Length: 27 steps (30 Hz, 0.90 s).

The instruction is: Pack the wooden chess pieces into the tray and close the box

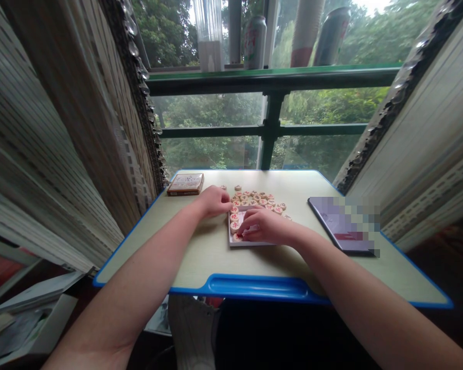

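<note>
A shallow white box (229,237) sits on the table, with several round wooden Chinese chess pieces (234,218) in a column along its left side. My right hand (264,225) reaches over the box, its bent fingers on the red-marked piece (237,237) in the near left corner. At the far left corner of the box is my left hand (215,200), fingers curled together, their tips beside the upper pieces; whatever they may hold is hidden. Beyond the box, more pieces (256,197) lie in a loose cluster. My right hand covers much of the box's inside.
A flat printed box (185,184) lies at the table's far left. On the right lies a dark tablet-like device (341,226), partly pixelated. The table (193,257) has a blue rim and a front tray groove (258,285). Cans and cups stand on the window ledge (278,77).
</note>
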Motion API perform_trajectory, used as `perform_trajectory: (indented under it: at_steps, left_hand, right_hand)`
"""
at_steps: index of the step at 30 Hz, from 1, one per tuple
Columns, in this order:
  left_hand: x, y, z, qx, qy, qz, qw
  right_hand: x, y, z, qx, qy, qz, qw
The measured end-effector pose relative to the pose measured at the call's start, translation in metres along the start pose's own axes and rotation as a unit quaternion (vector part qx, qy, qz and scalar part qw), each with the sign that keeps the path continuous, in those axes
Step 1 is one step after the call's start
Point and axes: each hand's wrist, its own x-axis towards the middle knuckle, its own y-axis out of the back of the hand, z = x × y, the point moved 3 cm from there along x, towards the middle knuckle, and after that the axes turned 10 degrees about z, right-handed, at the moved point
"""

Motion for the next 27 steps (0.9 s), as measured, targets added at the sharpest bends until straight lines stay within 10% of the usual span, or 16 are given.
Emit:
perform_trajectory:
  at_steps: [27]
  left_hand:
    - [0.0,0.0018,0.0054,0.051,-0.013,-0.01,0.999]
  right_hand:
    - [0.004,-0.0086,0.0035,-0.015,-0.013,0.011,1.0]
